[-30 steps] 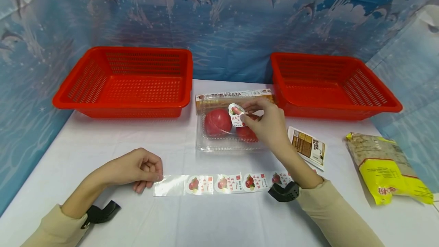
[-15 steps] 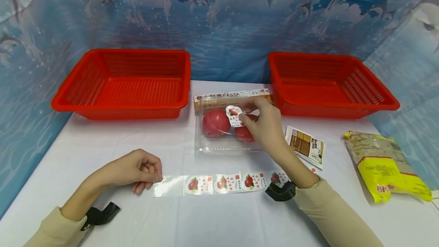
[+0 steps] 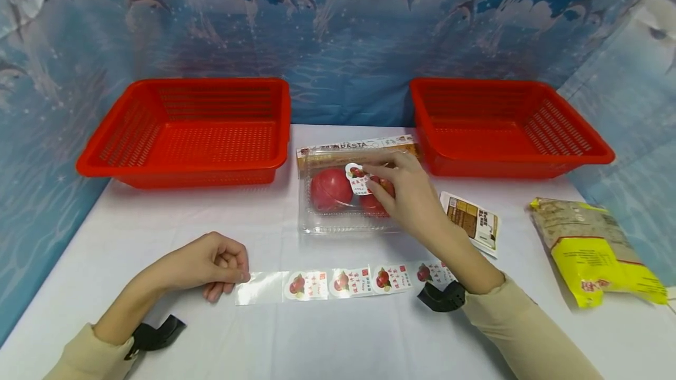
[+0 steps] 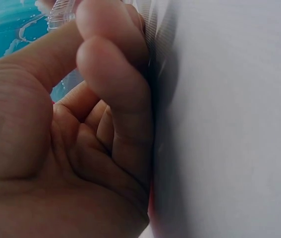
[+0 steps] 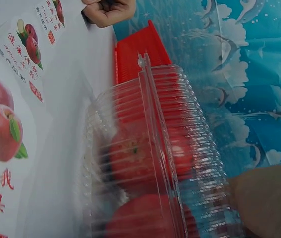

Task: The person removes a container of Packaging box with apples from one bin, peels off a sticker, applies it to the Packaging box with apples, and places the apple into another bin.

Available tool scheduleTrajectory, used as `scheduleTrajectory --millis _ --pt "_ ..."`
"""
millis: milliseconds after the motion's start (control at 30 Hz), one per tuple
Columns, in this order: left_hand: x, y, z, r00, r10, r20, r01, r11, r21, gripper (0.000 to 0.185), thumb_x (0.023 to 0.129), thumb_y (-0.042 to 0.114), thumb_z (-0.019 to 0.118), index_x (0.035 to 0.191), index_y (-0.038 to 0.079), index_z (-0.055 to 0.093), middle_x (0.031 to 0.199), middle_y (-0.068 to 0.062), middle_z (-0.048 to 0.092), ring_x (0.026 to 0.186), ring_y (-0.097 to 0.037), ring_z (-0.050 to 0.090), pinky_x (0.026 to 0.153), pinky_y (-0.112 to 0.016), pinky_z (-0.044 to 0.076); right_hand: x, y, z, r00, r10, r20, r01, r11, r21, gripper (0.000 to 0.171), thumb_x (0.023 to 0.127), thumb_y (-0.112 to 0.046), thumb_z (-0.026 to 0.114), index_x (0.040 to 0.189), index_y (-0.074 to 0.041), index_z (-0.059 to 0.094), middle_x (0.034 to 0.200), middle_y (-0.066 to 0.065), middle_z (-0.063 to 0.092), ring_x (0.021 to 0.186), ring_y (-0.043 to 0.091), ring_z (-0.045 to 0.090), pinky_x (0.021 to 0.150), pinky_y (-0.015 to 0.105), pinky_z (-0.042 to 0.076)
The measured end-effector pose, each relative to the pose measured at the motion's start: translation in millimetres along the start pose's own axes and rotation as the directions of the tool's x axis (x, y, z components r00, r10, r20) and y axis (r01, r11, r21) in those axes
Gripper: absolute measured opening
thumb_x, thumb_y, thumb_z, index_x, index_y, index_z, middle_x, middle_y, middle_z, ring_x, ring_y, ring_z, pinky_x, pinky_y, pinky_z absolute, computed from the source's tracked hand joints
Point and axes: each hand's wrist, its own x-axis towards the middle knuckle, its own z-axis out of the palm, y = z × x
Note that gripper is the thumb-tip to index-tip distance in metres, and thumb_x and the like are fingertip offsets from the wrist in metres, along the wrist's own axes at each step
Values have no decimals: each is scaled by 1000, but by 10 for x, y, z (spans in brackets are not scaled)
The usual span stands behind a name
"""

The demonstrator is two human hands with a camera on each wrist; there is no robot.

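Note:
A clear plastic clamshell box [image 3: 317, 228] holds red apples [image 3: 331, 189]. A white apple-picture sticker [image 3: 358, 179] lies on its lid. My right hand [image 3: 409, 192] is over the box, thumb and index fingertips at the sticker's right edge, with a gap between them. In the right wrist view, the ribbed box [image 5: 145, 84] and the apples show large; most of that hand is out of frame. My left hand [image 3: 211, 263] rests on the table, pinching the left end of a label strip [image 3: 259, 288]. The left wrist view shows its curled fingers [image 4: 115, 79] against the white cloth.
Red plastic baskets stand at the back left [image 3: 195, 175] and back right [image 3: 507, 166]. A pasta package [image 3: 359, 145] lies behind the box. A brown-and-white packet [image 3: 472, 221] and a yellow-and-clear bag [image 3: 597, 257] lie to the right. A dolphin-print curtain [image 3: 338, 46] hangs behind.
My right thumb and index finger have parted from their pinch on the sticker, which now lies flatter on the lid. My left hand has stayed at the strip's end.

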Motion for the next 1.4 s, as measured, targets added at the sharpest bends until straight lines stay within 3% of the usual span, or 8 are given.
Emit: scheduleTrajectory --millis 233,367,600,867,1067,1167,1300,1400 --pt "-40 -37 -6 1000 -2 -9 2 1000 9 16 98 14 76 93 1 70 66 -28 62 44 -12 57 44 -22 49 52 23 37 982 -161 95 165 986 -33 43 99 -14 72 143 -17 68 147 16 58 137 38 49 116 60 41" --pt "-59 -52 -19 1000 -1 -20 1 1000 5 15 97 13 76 92 0 70 66 -28 61 44 -12 57 43 -21 48 88 12 53 974 -183 132 189 981 -37 48 100 -8 69 147 -19 64 152 15 54 142 39 45 120 66 34" --pt "-47 -43 2 1000 -6 -22 6 1000 -9 15 97 12 76 93 0 70 67 -29 61 44 -11 57 44 -20 48 41 7 42 997 -73 -27 75 995 68 30 96 -7 71 126 -6 77 140 13 66 133 33 56 111 51 51" --pt "-12 1 -3 1000 -14 -21 13 1000 -5 17 96 14 78 92 -1 69 64 -24 62 43 -13 57 43 -21 48 -170 71 17 981 -162 -107 173 979 105 25 94 -7 75 117 -4 80 128 13 73 127 31 60 109 50 52" --pt "22 22 9 1000 -18 -20 18 1000 -3 18 96 15 78 91 -1 69 62 -12 64 42 -11 56 42 -20 47 -277 67 -27 973 -187 -133 204 970 128 24 92 -9 67 109 -3 82 116 11 78 119 27 65 104 47 54" --pt "29 12 14 1000 -18 -22 18 1000 -2 18 96 15 78 92 0 69 63 -11 64 43 -11 56 42 -20 47 -288 43 -41 979 -188 -84 197 974 108 31 94 -11 63 119 -4 80 126 10 76 127 28 64 109 49 52" --pt "24 6 7 999 -25 -28 25 1000 6 19 96 16 78 92 0 69 63 -14 64 43 -12 57 42 -21 48 -250 11 -16 983 -180 33 179 984 23 46 100 -17 55 143 -8 66 149 10 63 145 31 52 120 53 42" --pt "11 6 -9 999 -34 -35 35 999 13 19 95 16 79 91 0 69 63 -17 64 42 -12 57 42 -21 48 -190 -7 14 980 -178 93 182 983 -31 49 105 -22 49 152 -11 57 158 10 55 151 33 44 124 54 37"
